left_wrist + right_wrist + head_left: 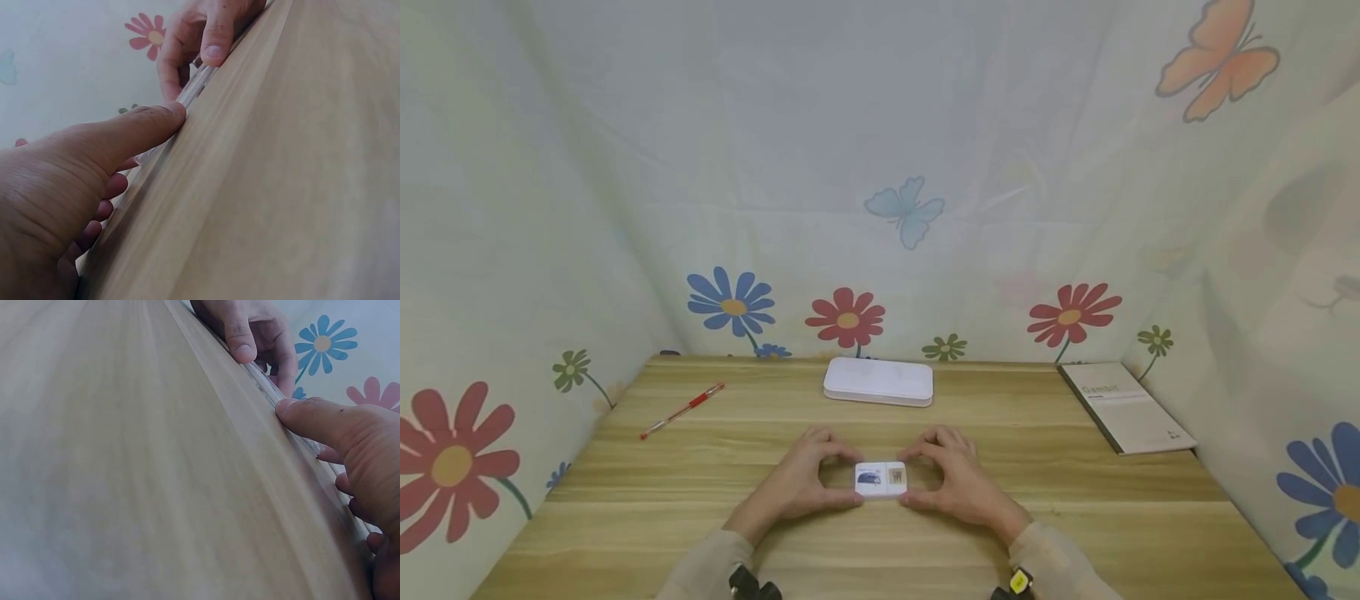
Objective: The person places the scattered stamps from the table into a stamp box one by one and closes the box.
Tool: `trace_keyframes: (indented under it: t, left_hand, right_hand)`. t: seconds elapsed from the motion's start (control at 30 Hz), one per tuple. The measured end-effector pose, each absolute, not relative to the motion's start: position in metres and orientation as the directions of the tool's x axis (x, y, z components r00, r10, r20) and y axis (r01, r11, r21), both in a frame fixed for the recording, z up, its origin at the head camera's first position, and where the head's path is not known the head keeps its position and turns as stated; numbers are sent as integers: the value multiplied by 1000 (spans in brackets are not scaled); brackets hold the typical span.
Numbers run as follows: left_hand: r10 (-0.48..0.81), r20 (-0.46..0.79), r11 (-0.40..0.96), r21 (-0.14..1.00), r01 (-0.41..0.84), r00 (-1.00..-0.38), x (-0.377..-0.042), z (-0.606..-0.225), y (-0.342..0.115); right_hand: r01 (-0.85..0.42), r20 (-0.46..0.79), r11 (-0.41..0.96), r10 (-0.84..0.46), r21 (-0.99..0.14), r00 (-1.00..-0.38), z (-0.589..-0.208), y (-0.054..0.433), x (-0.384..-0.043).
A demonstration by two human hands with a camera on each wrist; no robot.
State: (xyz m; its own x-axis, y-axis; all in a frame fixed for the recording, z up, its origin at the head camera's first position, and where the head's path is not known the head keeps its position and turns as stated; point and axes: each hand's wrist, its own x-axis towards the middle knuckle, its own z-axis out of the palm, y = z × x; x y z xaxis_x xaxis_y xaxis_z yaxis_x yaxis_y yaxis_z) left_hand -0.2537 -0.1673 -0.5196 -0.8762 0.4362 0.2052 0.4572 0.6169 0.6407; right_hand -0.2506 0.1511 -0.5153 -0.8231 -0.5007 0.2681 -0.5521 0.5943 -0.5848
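Observation:
A small flat white case (pixel 881 480) with a dark picture on its left half and a brownish one on its right half lies low at the table's front middle. My left hand (pixel 808 477) pinches its left end between thumb and forefinger. At the opposite end, the thumb and forefinger of my right hand (pixel 951 475) grip it the same way. The left wrist view shows the case's clear edge (pixel 199 82) between both thumbs, close to the wood. From the right wrist, the left thumb and the right thumb (pixel 306 415) appear along that same edge.
Behind the hands sits a white oblong box (pixel 878 380) on the wooden table (pixel 1000 417). A red pen (pixel 682 411) lies to the left, and a pale notebook (pixel 1126 407) at the right edge. Flowered curtains (pixel 850 125) enclose the table at the back and sides.

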Motion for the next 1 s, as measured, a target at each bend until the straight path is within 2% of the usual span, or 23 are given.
trace_keyframes:
  t: [1.0]
  left_hand:
    - [457, 197, 632, 614, 473, -867, -254, -517, -167]
  right_hand:
    - [-543, 259, 597, -497, -590, -828, -517, 152, -251]
